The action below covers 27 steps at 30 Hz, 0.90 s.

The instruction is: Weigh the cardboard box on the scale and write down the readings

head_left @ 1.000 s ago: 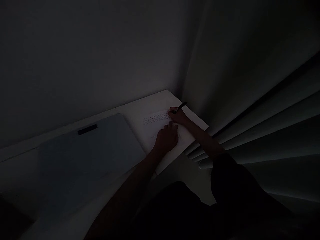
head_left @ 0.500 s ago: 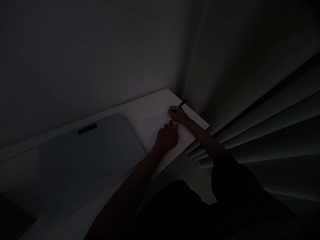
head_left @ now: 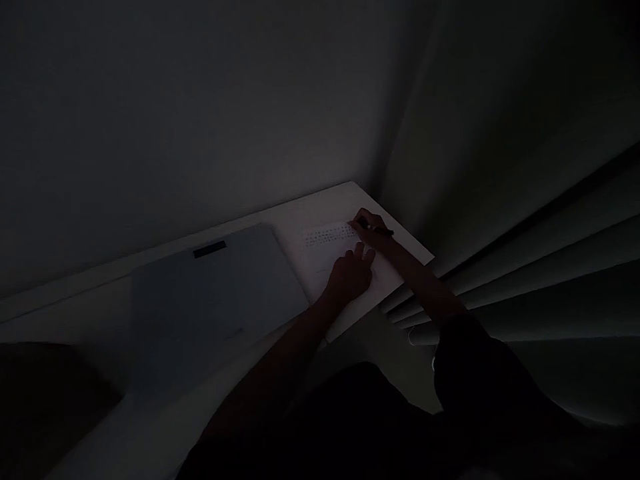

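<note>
The scene is very dark. A white sheet of paper [head_left: 330,257] with a few lines of small writing lies on the far right corner of a white desk [head_left: 280,223]. My right hand [head_left: 371,227] is closed on a dark pen [head_left: 381,231] at the end of the written lines. The pen lies low and points right. My left hand [head_left: 350,273] rests on the paper just below the writing, its fingers loosely curled and pressing the sheet.
A large grey-blue flat pad or closed laptop [head_left: 210,293] with a small black bar [head_left: 209,250] near its far edge lies left of the paper. Walls close in behind, and pleated curtain folds [head_left: 525,267] hang right of the desk. A dark shape [head_left: 45,393] fills the lower left.
The view has shifted, so everything sits a little further right. The pen in my right hand has tipped from pointing up-right to lying nearly flat. My left hand stays on the paper.
</note>
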{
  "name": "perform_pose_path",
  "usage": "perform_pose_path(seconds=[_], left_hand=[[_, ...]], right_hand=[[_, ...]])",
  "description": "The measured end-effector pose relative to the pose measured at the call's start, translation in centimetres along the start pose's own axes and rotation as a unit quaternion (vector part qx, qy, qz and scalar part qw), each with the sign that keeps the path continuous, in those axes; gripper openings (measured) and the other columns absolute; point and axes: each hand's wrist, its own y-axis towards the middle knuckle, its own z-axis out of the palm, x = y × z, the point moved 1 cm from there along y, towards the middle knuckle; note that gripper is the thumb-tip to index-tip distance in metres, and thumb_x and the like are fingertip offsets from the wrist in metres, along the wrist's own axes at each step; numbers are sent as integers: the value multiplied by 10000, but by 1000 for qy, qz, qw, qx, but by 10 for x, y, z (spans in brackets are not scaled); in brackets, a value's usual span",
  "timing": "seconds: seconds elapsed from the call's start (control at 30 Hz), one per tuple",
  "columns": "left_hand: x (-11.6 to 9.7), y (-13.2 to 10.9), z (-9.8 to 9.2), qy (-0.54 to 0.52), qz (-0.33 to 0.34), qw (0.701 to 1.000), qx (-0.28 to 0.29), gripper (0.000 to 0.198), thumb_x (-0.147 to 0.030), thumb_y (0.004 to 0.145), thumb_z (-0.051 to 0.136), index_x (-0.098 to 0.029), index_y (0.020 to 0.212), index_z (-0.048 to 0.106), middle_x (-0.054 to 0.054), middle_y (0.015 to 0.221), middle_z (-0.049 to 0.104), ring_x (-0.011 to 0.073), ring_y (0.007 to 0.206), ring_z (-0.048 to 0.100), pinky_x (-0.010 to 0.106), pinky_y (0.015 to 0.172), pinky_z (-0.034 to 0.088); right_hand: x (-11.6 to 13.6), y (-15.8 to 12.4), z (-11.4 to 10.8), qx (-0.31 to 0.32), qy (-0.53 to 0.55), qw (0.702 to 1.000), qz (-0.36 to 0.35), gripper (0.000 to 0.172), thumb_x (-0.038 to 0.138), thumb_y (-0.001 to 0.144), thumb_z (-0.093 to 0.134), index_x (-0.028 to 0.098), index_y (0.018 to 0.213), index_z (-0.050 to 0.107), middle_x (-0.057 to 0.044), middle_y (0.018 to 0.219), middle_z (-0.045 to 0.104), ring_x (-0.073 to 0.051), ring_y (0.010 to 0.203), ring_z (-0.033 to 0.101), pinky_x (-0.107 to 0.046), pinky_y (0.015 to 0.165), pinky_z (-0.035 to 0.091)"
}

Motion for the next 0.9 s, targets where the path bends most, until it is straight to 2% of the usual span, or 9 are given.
perform_pose_path(seconds=[0.1, 0.23, 0.33, 0.47, 0.57, 0.67, 0.8, 0.9], left_hand=[[-4, -3, -6, 28, 45, 999, 2, 371, -195, 958, 269, -168, 1274, 462, 175, 1293, 489, 219, 853, 573, 305, 619, 433], [-13, -14, -16, 34, 114, 993, -16, 411, -208, 979, 239, -173, 1356, 400, 189, 1344, 465, 196, 820, 580, 281, 579, 400], [-22, -31, -23, 36, 165, 984, -48, 425, -211, 989, 219, -165, 1383, 373, 188, 1292, 497, 187, 776, 564, 284, 546, 380], [-32, -62, -35, 49, 196, 975, -95, 380, -193, 985, 227, -176, 1313, 418, 132, 1130, 547, 174, 715, 517, 290, 502, 331], [-29, -90, -43, 60, 193, 973, -113, 306, -227, 992, 278, -206, 1248, 444, 88, 1034, 550, 159, 687, 490, 292, 496, 309], [-18, -122, -49, 75, 172, 971, -146, 234, -226, 978, 347, -215, 1175, 473, 70, 989, 556, 156, 669, 485, 295, 486, 305], [1, -163, -55, 88, 100, 977, -169, 162, -163, 910, 460, -200, 1062, 501, 58, 912, 581, 165, 646, 511, 304, 482, 351], [17, -194, -59, 92, 35, 969, -226, 181, -68, 832, 470, -182, 970, 500, 48, 865, 613, 166, 636, 553, 296, 486, 400]], right_hand=[[3, -3, -1, 54, -13, 997, -61, 304, 465, 902, 527, 172, 974, 566, -41, 917, 642, -151, 808, 568, -247, 747, 413], [11, -6, 3, 82, -131, 983, -102, 229, 271, 926, 450, 164, 1035, 620, -84, 1098, 645, -196, 1003, 576, -289, 869, 408], [19, -6, 9, 131, -229, 953, -150, 279, 158, 902, 430, 155, 1112, 614, -113, 1141, 631, -219, 1063, 556, -308, 887, 399], [26, -5, 13, 180, -335, 907, -181, 275, 93, 859, 470, 147, 1088, 612, -143, 1071, 628, -237, 968, 561, -325, 800, 400], [27, -4, 13, 204, -366, 885, -202, 276, 99, 876, 478, 146, 1124, 590, -132, 1046, 620, -225, 906, 559, -321, 756, 398], [29, -4, 14, 234, -399, 858, -222, 278, 129, 908, 471, 131, 1172, 561, -124, 1082, 603, -226, 927, 553, -313, 742, 406], [36, -3, 16, 253, -456, 819, -239, 336, 132, 902, 482, 112, 1235, 529, -141, 1140, 576, -261, 1017, 538, -316, 730, 417], [43, 0, 15, 262, -467, 816, -219, 343, 120, 911, 456, 120, 1247, 525, -144, 1123, 584, -261, 1020, 546, -311, 711, 424]])
